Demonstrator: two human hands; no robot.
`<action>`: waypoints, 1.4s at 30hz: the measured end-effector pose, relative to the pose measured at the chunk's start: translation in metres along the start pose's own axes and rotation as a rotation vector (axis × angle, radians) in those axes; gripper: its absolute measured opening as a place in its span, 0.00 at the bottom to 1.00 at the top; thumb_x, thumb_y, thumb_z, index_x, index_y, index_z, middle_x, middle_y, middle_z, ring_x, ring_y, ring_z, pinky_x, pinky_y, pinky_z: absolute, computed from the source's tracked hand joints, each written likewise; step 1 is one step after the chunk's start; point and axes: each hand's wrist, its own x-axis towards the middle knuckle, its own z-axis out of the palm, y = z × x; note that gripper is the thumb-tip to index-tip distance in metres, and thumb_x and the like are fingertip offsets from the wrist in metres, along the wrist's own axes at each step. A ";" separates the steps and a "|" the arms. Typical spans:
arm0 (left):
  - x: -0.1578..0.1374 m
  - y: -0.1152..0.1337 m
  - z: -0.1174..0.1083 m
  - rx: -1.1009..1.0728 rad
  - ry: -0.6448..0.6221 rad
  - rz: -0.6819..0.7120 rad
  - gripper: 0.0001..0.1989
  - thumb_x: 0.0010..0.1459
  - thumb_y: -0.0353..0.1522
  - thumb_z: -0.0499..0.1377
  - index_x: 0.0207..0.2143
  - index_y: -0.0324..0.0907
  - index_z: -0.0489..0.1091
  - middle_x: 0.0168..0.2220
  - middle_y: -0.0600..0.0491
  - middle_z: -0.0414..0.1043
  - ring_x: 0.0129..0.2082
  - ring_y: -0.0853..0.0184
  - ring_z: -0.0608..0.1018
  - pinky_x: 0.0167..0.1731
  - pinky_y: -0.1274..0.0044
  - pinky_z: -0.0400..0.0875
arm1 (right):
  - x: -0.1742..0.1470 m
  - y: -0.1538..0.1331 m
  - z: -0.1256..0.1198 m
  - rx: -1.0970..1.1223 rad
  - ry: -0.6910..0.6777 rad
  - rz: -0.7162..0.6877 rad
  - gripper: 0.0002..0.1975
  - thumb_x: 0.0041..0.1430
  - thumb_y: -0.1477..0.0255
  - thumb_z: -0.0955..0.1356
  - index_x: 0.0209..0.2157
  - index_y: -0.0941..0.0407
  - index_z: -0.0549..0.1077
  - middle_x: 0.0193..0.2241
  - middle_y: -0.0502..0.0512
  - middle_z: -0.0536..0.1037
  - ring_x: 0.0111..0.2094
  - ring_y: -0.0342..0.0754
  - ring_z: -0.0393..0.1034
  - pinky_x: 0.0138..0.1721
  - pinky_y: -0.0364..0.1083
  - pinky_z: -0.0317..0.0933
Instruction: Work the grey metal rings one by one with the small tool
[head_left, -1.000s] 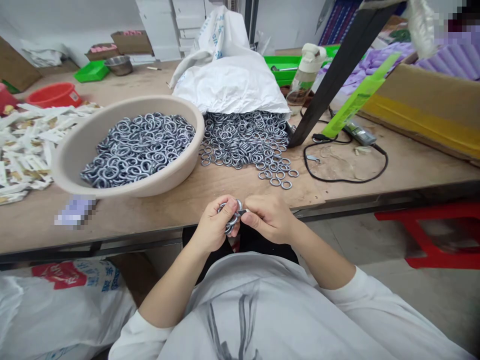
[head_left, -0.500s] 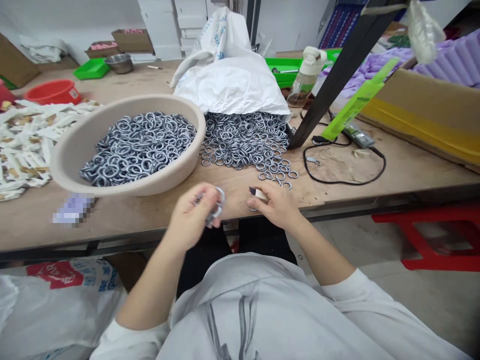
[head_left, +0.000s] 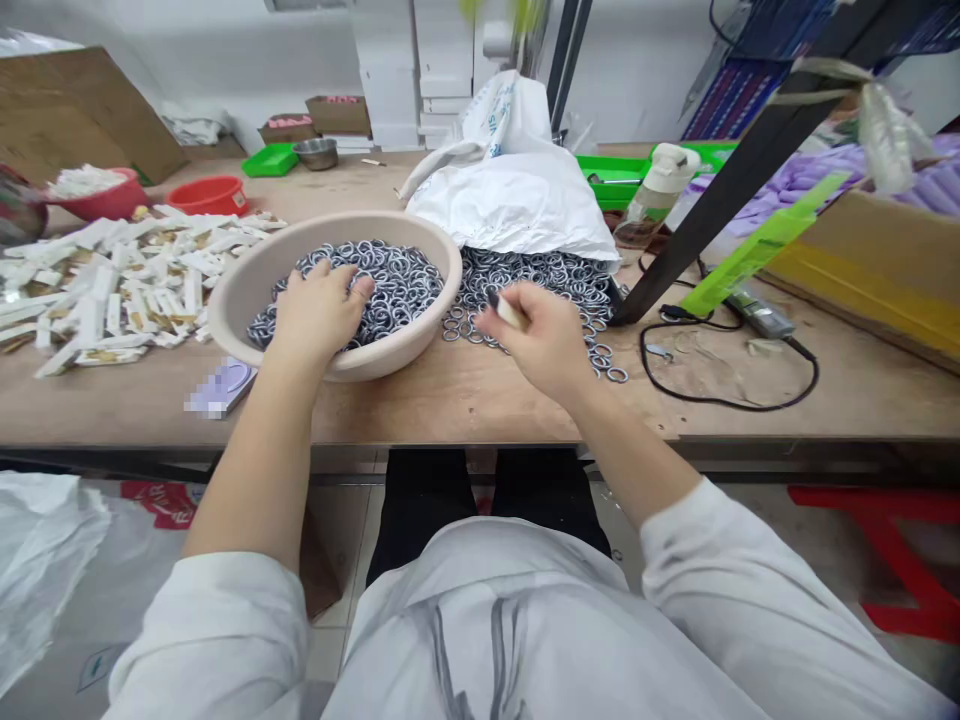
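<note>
1. Grey rings are filling much of a wide beige basin, which is standing on the wooden bench.
2. Left hand is lying palm down over these rings, inside the basin. Its fingers are standing wide apart; whether they are gripping any rings, cannot tell.
3. Right hand is hanging over the bench to the right of the basin, well apart from the left. Its fingers are holding a small tool with a pale handle and a dark tip, closing narrow around it.
4. More rings, a loose heap, are lying behind the right hand, showing from under the mouth of a white sack. Strays are lying singly along its near edge.
5. White strips, some with brownish parts, are lying scattered left of the basin; a red bowl is standing behind them.
6. Black cable is looping on the bench at far right, near a dark slanting post.
</note>
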 end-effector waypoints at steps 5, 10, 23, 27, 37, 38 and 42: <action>-0.020 0.003 -0.009 0.108 0.511 0.172 0.20 0.68 0.37 0.47 0.46 0.34 0.74 0.49 0.40 0.74 0.53 0.56 0.70 0.58 0.60 0.59 | 0.066 -0.014 0.012 0.126 0.016 -0.140 0.12 0.60 0.68 0.70 0.45 0.55 0.74 0.34 0.50 0.74 0.39 0.48 0.68 0.43 0.49 0.61; -0.070 0.044 0.044 0.015 0.138 0.685 0.17 0.67 0.36 0.47 0.39 0.41 0.74 0.39 0.44 0.76 0.43 0.59 0.75 0.50 0.65 0.67 | 0.022 0.031 -0.011 0.193 0.056 0.016 0.10 0.60 0.67 0.68 0.41 0.56 0.76 0.33 0.53 0.76 0.36 0.48 0.70 0.40 0.49 0.63; -0.023 0.098 0.162 0.106 -0.475 0.297 0.36 0.65 0.53 0.43 0.70 0.49 0.48 0.71 0.37 0.45 0.69 0.36 0.52 0.61 0.43 0.48 | -0.077 0.135 -0.051 -0.587 0.190 0.275 0.18 0.67 0.70 0.59 0.49 0.56 0.77 0.47 0.65 0.75 0.48 0.59 0.68 0.51 0.57 0.62; -0.048 0.092 0.150 0.177 -0.458 0.423 0.30 0.69 0.40 0.40 0.70 0.43 0.49 0.69 0.39 0.52 0.68 0.41 0.56 0.60 0.49 0.57 | -0.079 0.135 -0.041 -0.551 0.155 0.179 0.19 0.68 0.70 0.59 0.53 0.56 0.76 0.52 0.63 0.74 0.53 0.59 0.66 0.55 0.58 0.61; -0.050 0.064 0.132 -0.064 -0.301 0.375 0.22 0.67 0.29 0.49 0.62 0.38 0.60 0.54 0.41 0.75 0.52 0.57 0.78 0.50 0.67 0.71 | -0.086 0.101 -0.038 -0.392 0.211 0.103 0.20 0.70 0.68 0.58 0.56 0.56 0.73 0.46 0.63 0.77 0.49 0.57 0.70 0.50 0.55 0.65; -0.051 0.063 0.130 -0.113 -0.285 0.309 0.20 0.66 0.30 0.50 0.59 0.38 0.63 0.51 0.41 0.77 0.48 0.57 0.79 0.47 0.68 0.72 | -0.088 0.096 -0.034 -0.344 0.177 0.119 0.20 0.70 0.68 0.58 0.55 0.56 0.73 0.45 0.62 0.78 0.47 0.56 0.71 0.48 0.54 0.65; -0.069 0.064 0.118 -0.511 -0.243 0.116 0.10 0.61 0.37 0.59 0.40 0.41 0.73 0.34 0.49 0.80 0.32 0.62 0.80 0.36 0.74 0.73 | -0.095 0.067 -0.014 -0.049 0.020 0.211 0.15 0.67 0.64 0.64 0.48 0.54 0.78 0.40 0.58 0.81 0.41 0.53 0.74 0.43 0.50 0.66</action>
